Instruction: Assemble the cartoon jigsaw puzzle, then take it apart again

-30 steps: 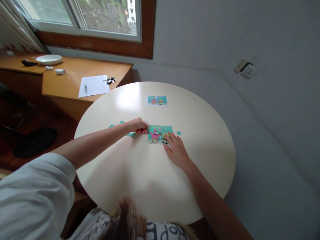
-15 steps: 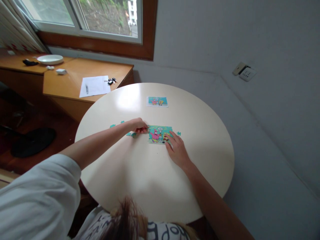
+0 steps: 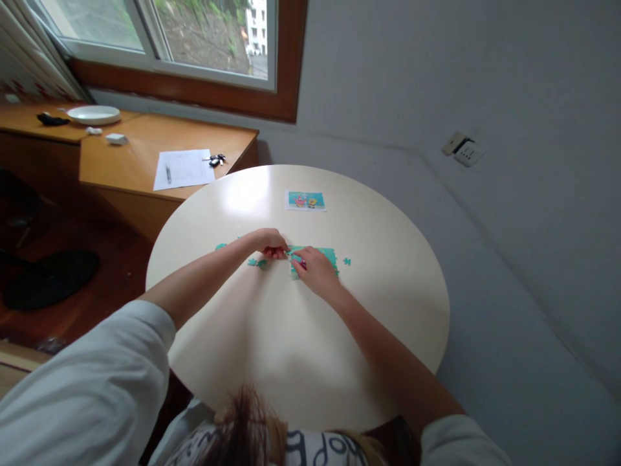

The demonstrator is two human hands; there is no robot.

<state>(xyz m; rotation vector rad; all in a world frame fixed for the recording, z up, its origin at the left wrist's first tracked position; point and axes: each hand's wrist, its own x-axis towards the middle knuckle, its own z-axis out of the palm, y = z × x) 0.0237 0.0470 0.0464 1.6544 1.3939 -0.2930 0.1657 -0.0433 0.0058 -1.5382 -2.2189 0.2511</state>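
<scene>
A partly assembled jigsaw puzzle (image 3: 326, 254) in turquoise, with cartoon figures, lies flat on the round table. At its left edge my left hand (image 3: 273, 244) pinches a small puzzle piece between thumb and fingertips. My right hand (image 3: 314, 266) rests over the middle of the puzzle, its fingertips at the left edge close to the left hand's; whether it grips anything I cannot tell. The right hand covers most of the printed figures. Loose puzzle pieces (image 3: 262, 264) lie below the left wrist, and a single puzzle piece (image 3: 347, 261) sits just right of the puzzle.
Farther back on the white round table (image 3: 378, 323) lies a small reference picture (image 3: 305, 200). A wooden desk (image 3: 130, 168) at the left bears a paper sheet (image 3: 187, 169), keys (image 3: 217, 160) and a white plate (image 3: 94, 115). A wall stands close on the right.
My right hand has moved left across the puzzle, from its right side to its left edge, and now covers the figures. My left hand has stayed almost in place.
</scene>
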